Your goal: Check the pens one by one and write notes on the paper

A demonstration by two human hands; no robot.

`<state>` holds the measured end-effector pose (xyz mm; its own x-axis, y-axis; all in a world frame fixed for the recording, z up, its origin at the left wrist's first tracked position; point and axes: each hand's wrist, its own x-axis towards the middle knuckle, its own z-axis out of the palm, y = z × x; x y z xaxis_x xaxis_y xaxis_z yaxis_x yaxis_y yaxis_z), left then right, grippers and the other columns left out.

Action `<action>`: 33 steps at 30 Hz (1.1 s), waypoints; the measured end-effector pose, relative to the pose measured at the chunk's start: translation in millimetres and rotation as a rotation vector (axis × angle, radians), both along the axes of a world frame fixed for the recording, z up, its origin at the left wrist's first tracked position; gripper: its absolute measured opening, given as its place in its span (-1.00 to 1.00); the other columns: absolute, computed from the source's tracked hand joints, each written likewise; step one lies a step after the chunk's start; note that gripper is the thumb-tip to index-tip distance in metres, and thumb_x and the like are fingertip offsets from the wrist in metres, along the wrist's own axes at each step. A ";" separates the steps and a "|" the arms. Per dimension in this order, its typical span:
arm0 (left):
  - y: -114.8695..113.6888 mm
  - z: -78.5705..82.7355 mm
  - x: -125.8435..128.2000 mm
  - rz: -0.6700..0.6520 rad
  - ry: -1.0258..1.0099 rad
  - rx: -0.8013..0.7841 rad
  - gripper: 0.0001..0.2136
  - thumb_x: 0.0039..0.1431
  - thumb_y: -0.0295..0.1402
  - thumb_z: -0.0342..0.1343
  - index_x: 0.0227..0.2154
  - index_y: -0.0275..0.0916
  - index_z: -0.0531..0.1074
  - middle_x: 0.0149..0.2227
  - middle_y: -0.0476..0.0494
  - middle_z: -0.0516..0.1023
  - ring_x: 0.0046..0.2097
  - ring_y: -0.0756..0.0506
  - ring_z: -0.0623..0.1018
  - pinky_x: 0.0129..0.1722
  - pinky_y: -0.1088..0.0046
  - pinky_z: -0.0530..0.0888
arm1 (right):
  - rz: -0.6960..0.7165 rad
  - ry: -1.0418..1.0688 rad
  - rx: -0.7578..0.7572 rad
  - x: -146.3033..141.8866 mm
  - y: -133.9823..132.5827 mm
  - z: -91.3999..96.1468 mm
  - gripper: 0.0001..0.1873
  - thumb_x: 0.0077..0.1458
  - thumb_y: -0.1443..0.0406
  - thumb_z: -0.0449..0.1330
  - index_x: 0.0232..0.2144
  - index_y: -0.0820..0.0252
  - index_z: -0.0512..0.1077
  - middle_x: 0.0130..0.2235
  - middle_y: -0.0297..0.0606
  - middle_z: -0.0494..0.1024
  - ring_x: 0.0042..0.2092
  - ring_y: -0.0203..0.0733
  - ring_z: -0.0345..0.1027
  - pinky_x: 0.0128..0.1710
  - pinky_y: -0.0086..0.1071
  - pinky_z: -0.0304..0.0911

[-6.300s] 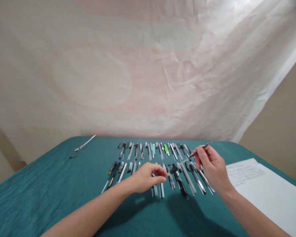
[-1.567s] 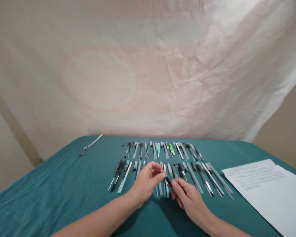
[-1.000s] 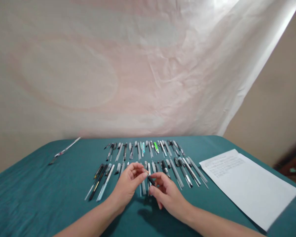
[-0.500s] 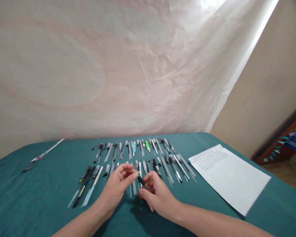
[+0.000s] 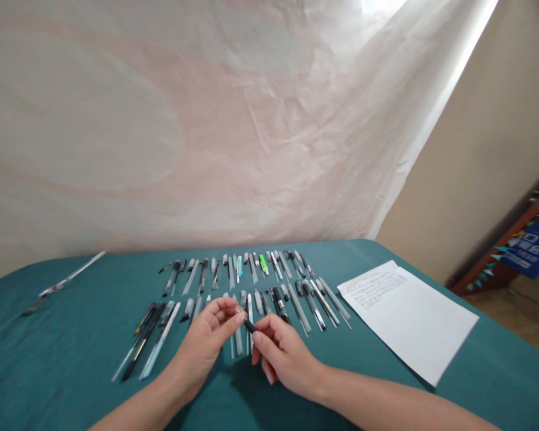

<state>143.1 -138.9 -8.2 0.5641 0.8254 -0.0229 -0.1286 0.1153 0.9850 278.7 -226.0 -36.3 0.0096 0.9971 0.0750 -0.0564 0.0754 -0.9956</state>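
Observation:
Both my hands meet above the front row of pen parts, at the near middle of the table. My right hand (image 5: 285, 350) is closed round a short black pen barrel (image 5: 250, 325), which slants up toward the left. At the barrel's upper end, the thumb and fingertips of my left hand (image 5: 213, 329) pinch a small pale pen tip (image 5: 241, 313); its exact shape is mostly hidden. Beneath and behind the hands lie clear pen tubes (image 5: 238, 341), caps and refills, partly covered by my fingers. A dark pen (image 5: 281, 304) rests just beyond my right hand.
A back row holds more taken-apart pens, one with a bright green part (image 5: 263, 264). Left lie a black pen (image 5: 137, 353) and a pale blue one (image 5: 155, 353). A long clear wrapper (image 5: 65, 282) is far left; written-on paper sheets (image 5: 413, 323) lie right on the green tablecloth (image 5: 63, 371).
My right fingers have slid up the black barrel toward my left hand, so less of it shows. The whole scene has shifted slightly left in view.

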 end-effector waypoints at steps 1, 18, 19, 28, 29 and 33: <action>-0.5 0.2 0.2 0.003 -0.016 -0.013 -0.75 -0.03 -0.34 0.19 -0.26 -0.23 0.33 -0.31 -0.04 0.46 -0.20 -0.01 0.42 -0.18 0.53 0.31 | 0.015 -0.002 -0.009 0.2 -0.1 1.0 -0.74 0.13 0.09 -0.02 -0.31 0.18 0.15 -0.52 -0.46 0.37 -0.73 -0.52 0.11 -0.80 -0.65 -0.06; -23.0 8.9 -1.7 -0.189 -0.105 -0.343 -0.67 0.06 -0.32 0.12 -0.10 -0.24 0.27 -0.28 -0.12 0.51 -0.28 -0.01 0.49 -0.19 0.44 0.38 | 0.105 -1.221 0.507 42.9 -21.4 69.1 -0.74 0.07 0.40 -0.05 -0.20 0.12 0.35 -0.39 -0.27 0.42 -0.40 -0.27 0.29 -0.42 -0.47 0.11; -24.7 7.5 -2.1 -0.224 -0.057 -0.270 -0.68 0.07 -0.29 0.10 -0.10 -0.25 0.27 -0.27 -0.14 0.52 -0.27 -0.03 0.49 -0.17 0.41 0.37 | 0.036 -1.223 0.464 51.2 -24.9 69.9 -0.76 0.08 0.40 -0.05 -0.24 0.13 0.35 -0.39 -0.27 0.42 -0.41 -0.28 0.29 -0.43 -0.47 0.11; -38.2 10.6 -4.7 -0.347 0.296 0.321 -0.87 0.10 -0.35 -0.01 -0.29 -0.23 0.34 -0.37 -0.08 0.53 -0.29 -0.06 0.48 -0.26 0.45 0.33 | -0.504 -1.779 -0.374 148.1 -87.4 25.7 -0.74 -0.07 0.44 0.06 -0.23 0.24 0.28 -0.30 -0.12 0.40 -0.39 -0.11 0.38 -0.54 -0.43 -0.01; -39.0 12.2 -4.9 -0.349 0.304 0.350 -0.87 0.09 -0.36 -0.01 -0.29 -0.23 0.34 -0.38 -0.08 0.52 -0.30 -0.06 0.48 -0.26 0.46 0.33 | -0.504 -1.803 -0.422 153.3 -92.8 18.9 -0.71 -0.10 0.47 0.06 -0.24 0.25 0.27 -0.31 -0.12 0.40 -0.40 -0.12 0.38 -0.55 -0.44 -0.04; -40.3 11.2 -5.9 -0.378 0.347 0.470 -0.87 0.08 -0.37 -0.01 -0.30 -0.22 0.36 -0.39 -0.06 0.51 -0.31 -0.05 0.47 -0.27 0.49 0.33 | -0.488 -1.814 -0.496 160.4 -101.7 5.8 -0.59 -0.16 0.62 -0.01 -0.22 0.26 0.25 -0.36 -0.14 0.43 -0.45 -0.16 0.39 -0.56 -0.43 -0.10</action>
<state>137.2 -179.2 3.0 0.8394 0.5405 0.0575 0.1680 -0.3586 0.9183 439.1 -327.6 -30.5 0.4962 0.8654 0.0704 0.8365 -0.4982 0.2281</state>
